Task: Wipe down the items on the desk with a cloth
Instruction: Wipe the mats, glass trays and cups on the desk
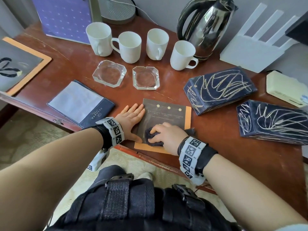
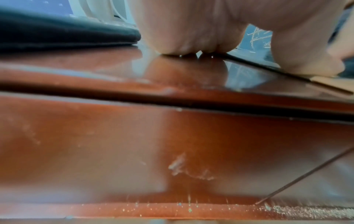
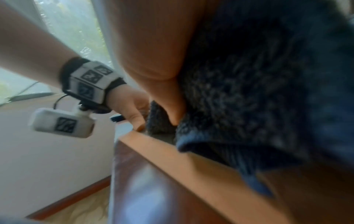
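Nearest: soft cloth (image 1: 154,136) bunched under curled right hand (image 1: 166,135); thin, light card (image 1: 168,117) pinned by flat left hand (image 1: 131,119), likely sliding otherwise.

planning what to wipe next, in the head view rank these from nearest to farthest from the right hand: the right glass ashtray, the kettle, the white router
From the right hand:
1. Right glass ashtray, up and slightly left of the hand.
2. Kettle, at the back, behind the mugs.
3. White router, in the far right corner.
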### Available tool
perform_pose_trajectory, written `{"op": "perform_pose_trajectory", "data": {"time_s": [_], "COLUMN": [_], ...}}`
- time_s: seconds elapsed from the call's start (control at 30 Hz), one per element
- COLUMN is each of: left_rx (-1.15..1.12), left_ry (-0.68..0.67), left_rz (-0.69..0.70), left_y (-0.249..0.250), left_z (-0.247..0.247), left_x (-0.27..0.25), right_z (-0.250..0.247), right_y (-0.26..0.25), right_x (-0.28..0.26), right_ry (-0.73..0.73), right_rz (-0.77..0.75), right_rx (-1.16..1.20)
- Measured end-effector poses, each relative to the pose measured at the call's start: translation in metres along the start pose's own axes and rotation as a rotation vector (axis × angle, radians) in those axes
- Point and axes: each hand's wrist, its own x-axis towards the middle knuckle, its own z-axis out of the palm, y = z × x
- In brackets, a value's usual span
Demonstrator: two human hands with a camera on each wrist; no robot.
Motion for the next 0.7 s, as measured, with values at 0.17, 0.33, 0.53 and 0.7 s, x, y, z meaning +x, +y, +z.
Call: {"op": "perform_pose_trajectory", "data": {"time_s": [0.17,0.33,0.53,0.7], "left_rx": [0.016,0.035,0.055,0.032], "left_ry": [0.028,0.009,-0.005,-0.004], "left_rz": [0.026,0.038,0.026,0.036], "left_y": [-0.003,-0.004,-0.002,-0.002], "left_z": [0.003,0.008,0.007,0.008], "left_x": [-0.002,-0.01,-0.017,-0.02], "right_z": [0.002,0.022,0.028,0.014], "right_y": [0.002,-0.024,-0.052,-0.048], "right_x": [-0.007,-0.013,-0.015,-0.01], "right_ry": [0.15,0.23,0.226,0.114], "right_rz": [0.228,0.511,0.365,0.197], "right_rx": [0.158,0.194,0.094,0.165]}}
